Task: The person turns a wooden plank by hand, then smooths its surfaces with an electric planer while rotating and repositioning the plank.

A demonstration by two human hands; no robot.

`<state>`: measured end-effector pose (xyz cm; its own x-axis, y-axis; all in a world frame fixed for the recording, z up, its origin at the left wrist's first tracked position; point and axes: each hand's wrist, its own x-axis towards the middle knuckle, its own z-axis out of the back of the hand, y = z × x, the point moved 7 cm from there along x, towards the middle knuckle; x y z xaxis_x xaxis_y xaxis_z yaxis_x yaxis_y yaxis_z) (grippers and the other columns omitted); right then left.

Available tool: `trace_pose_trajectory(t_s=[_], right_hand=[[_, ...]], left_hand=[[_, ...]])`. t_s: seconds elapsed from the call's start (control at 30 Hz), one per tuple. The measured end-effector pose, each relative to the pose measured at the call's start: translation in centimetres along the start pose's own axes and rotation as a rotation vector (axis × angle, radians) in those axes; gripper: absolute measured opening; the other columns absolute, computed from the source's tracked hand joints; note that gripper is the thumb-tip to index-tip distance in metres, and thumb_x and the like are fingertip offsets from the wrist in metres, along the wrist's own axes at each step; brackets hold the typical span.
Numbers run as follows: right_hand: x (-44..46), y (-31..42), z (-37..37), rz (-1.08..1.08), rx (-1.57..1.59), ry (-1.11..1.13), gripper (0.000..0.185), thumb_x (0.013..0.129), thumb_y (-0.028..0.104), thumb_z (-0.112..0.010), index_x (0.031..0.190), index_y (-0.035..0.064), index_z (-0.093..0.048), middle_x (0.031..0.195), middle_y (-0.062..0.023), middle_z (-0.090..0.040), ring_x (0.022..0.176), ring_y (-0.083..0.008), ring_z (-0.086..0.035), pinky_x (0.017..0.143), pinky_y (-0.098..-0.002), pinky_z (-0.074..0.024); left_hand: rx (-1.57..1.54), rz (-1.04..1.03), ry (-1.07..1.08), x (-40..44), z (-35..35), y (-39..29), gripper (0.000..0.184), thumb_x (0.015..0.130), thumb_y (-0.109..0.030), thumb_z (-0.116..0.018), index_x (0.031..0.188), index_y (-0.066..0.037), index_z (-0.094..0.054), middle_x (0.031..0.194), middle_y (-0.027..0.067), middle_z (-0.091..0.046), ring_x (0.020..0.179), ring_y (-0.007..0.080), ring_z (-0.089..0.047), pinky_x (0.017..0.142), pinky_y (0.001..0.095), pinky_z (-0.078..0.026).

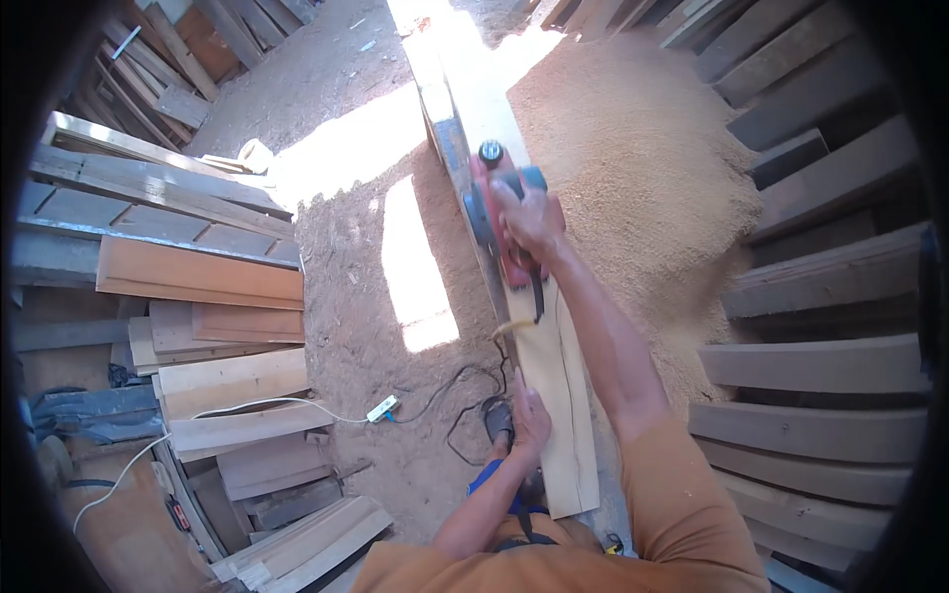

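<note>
Shirt (pixel 682 504) near; right hand (pixel 532 219) grips planer (pixel 514 271); left hand (pixel 532 420) touches board (pixel 556 395) at left edge, closure unclear. Best: sole flat, pressure even, cord (pixel 539 298) clear.

Boards (pixel 816 365) stacked at right; sawdust heap (pixel 633 148) beside; orange-brown panel (pixel 198 269) atop planks, left.

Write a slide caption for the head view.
Right hand on the red planer, left hand at the board's edge.
</note>
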<state>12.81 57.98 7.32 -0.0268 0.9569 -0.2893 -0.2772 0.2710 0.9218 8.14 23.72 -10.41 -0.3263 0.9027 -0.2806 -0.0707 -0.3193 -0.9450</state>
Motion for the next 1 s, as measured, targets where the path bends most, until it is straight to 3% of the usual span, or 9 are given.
trace_pose_trajectory(t_s=[0.1, 0.23, 0.27, 0.3, 0.43, 0.47, 0.77, 0.83, 1.0], right_hand=[[-10.2, -4.7, 1.5, 0.034, 0.018, -0.001, 0.043, 0.103, 0.042, -0.065, 0.099, 0.0000, -0.070, 0.064, -0.0034, -0.063, 0.055, -0.0115, -0.062, 0.050, -0.0312, -0.0501], [-26.9, -12.7, 3.4, -0.011, -0.053, 0.167, 0.080, 0.097, 0.049, -0.064, 0.145, -0.0124, -0.046, 0.095, -0.0223, -0.072, 0.090, -0.0305, -0.072, 0.083, -0.0439, -0.0557], [-31.7, -13.3, 4.2, -0.112, -0.032, 0.240, 0.071, 0.098, 0.047, -0.065, 0.138, -0.0098, -0.050, 0.098, -0.0248, -0.073, 0.093, -0.0339, -0.072, 0.086, -0.0451, -0.0563], [-36.7, -14.5, 4.7, -0.354, 0.010, 0.292, 0.067, 0.099, 0.044, -0.064, 0.140, -0.0065, -0.051, 0.105, -0.0242, -0.073, 0.097, -0.0341, -0.072, 0.088, -0.0462, -0.0562], [-48.5, -16.7, 6.5, 0.119, 0.077, 0.071, 0.062, 0.100, 0.045, -0.065, 0.135, -0.0052, -0.054, 0.112, -0.0233, -0.070, 0.103, -0.0343, -0.071, 0.091, -0.0447, -0.0553], [-48.7, -17.5, 6.4, 0.034, 0.063, 0.094, 0.063, 0.100, 0.046, -0.065, 0.135, -0.0053, -0.055, 0.112, -0.0235, -0.070, 0.103, -0.0349, -0.071, 0.092, -0.0447, -0.0552], [-28.7, -12.6, 3.3, -0.029, 0.017, 0.054, 0.068, 0.099, 0.054, -0.063, 0.125, -0.0094, -0.060, 0.108, -0.0302, -0.071, 0.108, -0.0425, -0.071, 0.093, -0.0462, -0.0547], [-20.8, -11.3, 2.4, 0.139, 0.026, -0.077, 0.044, 0.104, 0.042, -0.064, 0.118, -0.0001, -0.064, 0.072, -0.0054, -0.063, 0.060, -0.0148, -0.059, 0.056, -0.0348, -0.0500], [-1.3, -4.2, 1.3, 0.181, 0.002, -0.150, 0.049, 0.102, 0.049, -0.065, 0.101, -0.0002, -0.069, 0.066, -0.0047, -0.063, 0.055, -0.0128, -0.059, 0.050, -0.0336, -0.0486]], left_hand=[[-0.527, 0.400, -0.151, 0.4, 1.5, 3.0, 0.081, 0.108, -0.055, -0.032, 0.168, -0.004, -0.012, 0.157, 0.0291, -0.046, 0.141, 0.0430, -0.050, 0.120, 0.0464, -0.038], [-1.007, 0.874, -0.265, -3.1, 3.8, 7.0, 0.095, 0.102, -0.077, -0.028, 0.171, -0.015, -0.006, 0.158, 0.0267, -0.044, 0.139, 0.0419, -0.050, 0.120, 0.0498, -0.038], [-1.070, 0.965, -0.277, -4.6, 4.8, 8.2, 0.098, 0.100, -0.080, -0.027, 0.172, -0.018, -0.006, 0.158, 0.0270, -0.044, 0.139, 0.0428, -0.049, 0.120, 0.0520, -0.037], [-1.059, 0.969, -0.211, -6.1, 5.7, 9.9, 0.098, 0.100, -0.080, -0.027, 0.172, -0.018, -0.003, 0.157, 0.0274, -0.043, 0.139, 0.0444, -0.049, 0.119, 0.0541, -0.037], [-0.863, 0.978, -0.150, -12.9, 10.8, 16.2, 0.097, 0.100, -0.080, -0.029, 0.171, -0.018, -0.004, 0.151, 0.0277, -0.047, 0.139, 0.0473, -0.048, 0.118, 0.0579, -0.037], [-0.864, 0.917, -0.171, -13.5, 12.8, 16.5, 0.096, 0.100, -0.080, -0.029, 0.170, -0.017, -0.008, 0.151, 0.0277, -0.047, 0.137, 0.0471, -0.049, 0.117, 0.0580, -0.038], [-0.515, 0.163, -0.336, 2.2, 25.2, 1.4, 0.074, 0.108, -0.059, -0.037, 0.164, -0.011, -0.025, 0.139, 0.0236, -0.058, 0.117, 0.0324, -0.060, 0.105, 0.0449, -0.048], [-0.436, 0.104, -0.359, 5.7, 24.9, 1.3, 0.079, 0.108, -0.063, -0.037, 0.168, -0.014, -0.020, 0.149, 0.0207, -0.055, 0.120, 0.0284, -0.058, 0.102, 0.0413, -0.047], [-0.429, 0.298, -0.314, 9.3, 15.8, 5.1, 0.083, 0.107, -0.070, -0.031, 0.168, -0.014, -0.019, 0.149, 0.0191, -0.055, 0.114, 0.0248, -0.060, 0.099, 0.0405, -0.048]])
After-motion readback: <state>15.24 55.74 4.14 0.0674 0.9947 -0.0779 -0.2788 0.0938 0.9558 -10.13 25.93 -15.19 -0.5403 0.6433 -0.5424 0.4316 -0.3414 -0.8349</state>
